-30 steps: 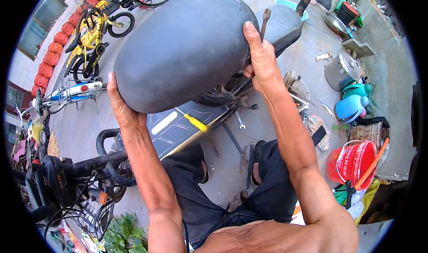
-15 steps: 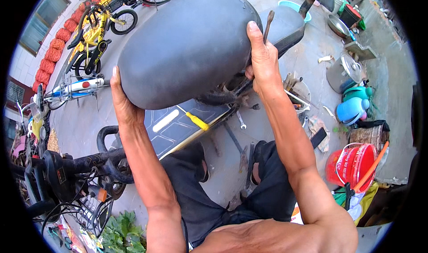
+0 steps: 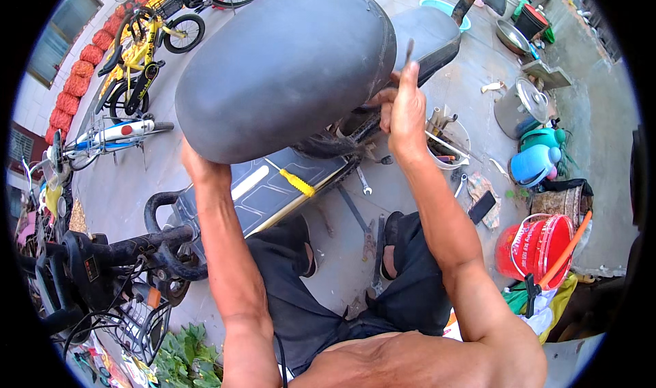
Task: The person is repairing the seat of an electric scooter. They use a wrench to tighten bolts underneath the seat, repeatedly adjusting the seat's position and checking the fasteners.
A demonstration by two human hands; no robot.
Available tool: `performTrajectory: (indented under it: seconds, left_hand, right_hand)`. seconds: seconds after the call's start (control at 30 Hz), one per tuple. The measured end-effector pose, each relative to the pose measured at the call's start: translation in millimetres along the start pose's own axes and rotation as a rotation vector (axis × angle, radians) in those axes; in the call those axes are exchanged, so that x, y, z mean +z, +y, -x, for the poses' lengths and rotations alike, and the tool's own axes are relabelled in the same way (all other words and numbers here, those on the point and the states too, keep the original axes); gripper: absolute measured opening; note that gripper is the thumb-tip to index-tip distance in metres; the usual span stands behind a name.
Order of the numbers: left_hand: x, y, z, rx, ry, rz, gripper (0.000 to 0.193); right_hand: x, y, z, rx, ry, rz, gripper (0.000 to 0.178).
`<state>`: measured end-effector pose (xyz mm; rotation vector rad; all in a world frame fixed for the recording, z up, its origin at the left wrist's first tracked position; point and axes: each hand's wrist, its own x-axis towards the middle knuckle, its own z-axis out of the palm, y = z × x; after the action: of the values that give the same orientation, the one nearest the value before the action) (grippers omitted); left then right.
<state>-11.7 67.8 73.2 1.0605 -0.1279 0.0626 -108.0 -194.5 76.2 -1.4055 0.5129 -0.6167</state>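
A large black scooter seat (image 3: 287, 67) tilts up in front of me. At its lower left edge my left hand (image 3: 203, 165) holds it; the fingers are hidden behind the seat. Beside the right edge, my right hand (image 3: 408, 118) is closed round a thin, rusty metal tool (image 3: 409, 50), whose blurred tip sticks up past the thumb. The tool's other end is hidden. Below the seat, a yellow-handled screwdriver (image 3: 298, 183) lies on the scooter's footboard (image 3: 273, 200). Dark parts (image 3: 335, 139) show under the seat's right side.
Black handlebars (image 3: 130, 251) with cables stand at left. An open-end wrench (image 3: 364, 181) and pliers (image 3: 369, 241) lie on the ground between my legs and the scooter. To the right are a tub of tools (image 3: 451, 139), a phone (image 3: 482, 207) and a red bucket (image 3: 529, 251). Bicycles (image 3: 140, 67) stand far left.
My right hand has come off the seat's right edge and moved slightly down, with the tool still in it. My left thumb has slipped out of sight behind the seat.
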Motion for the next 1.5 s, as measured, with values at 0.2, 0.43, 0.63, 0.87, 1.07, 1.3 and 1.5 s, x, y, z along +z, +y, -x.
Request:
performTrajectory:
  seconds: [0.2, 0.43, 0.63, 0.87, 1.07, 1.3, 1.5]
  left_hand:
    - [7, -59, 7, 0.238, -0.114, -0.446, 0.042]
    - [-3, -77, -2, 0.537, -0.243, -1.032, 0.039]
    - [-7, -88, -12, 0.433, -0.303, -0.827, 0.044]
    - [-16, -99, -25, 0.086, -0.243, -0.003, 0.043]
    - [-19, -104, -27, 0.029, -0.208, 0.146, 0.042]
    - [-40, -118, -37, 0.103, -0.283, -0.085, 0.045]
    - [-29, -116, -31, -0.061, -0.209, 0.324, 0.043]
  right_hand:
    - [2, 57, 36, -0.108, -0.187, 0.089, 0.046]
    - [15, 55, 39, -0.14, -0.403, 0.199, 0.028]
    - [27, 68, 22, -0.293, -0.45, 0.202, 0.028]
    - [43, 75, 11, -0.456, -0.41, 0.388, 0.016]
    - [44, 71, 13, -0.599, -0.348, 0.437, 0.014]
    - [46, 81, 6, -0.652, -0.288, 0.38, 0.009]
    - [42, 77, 4, -0.689, -0.266, 0.465, 0.009]
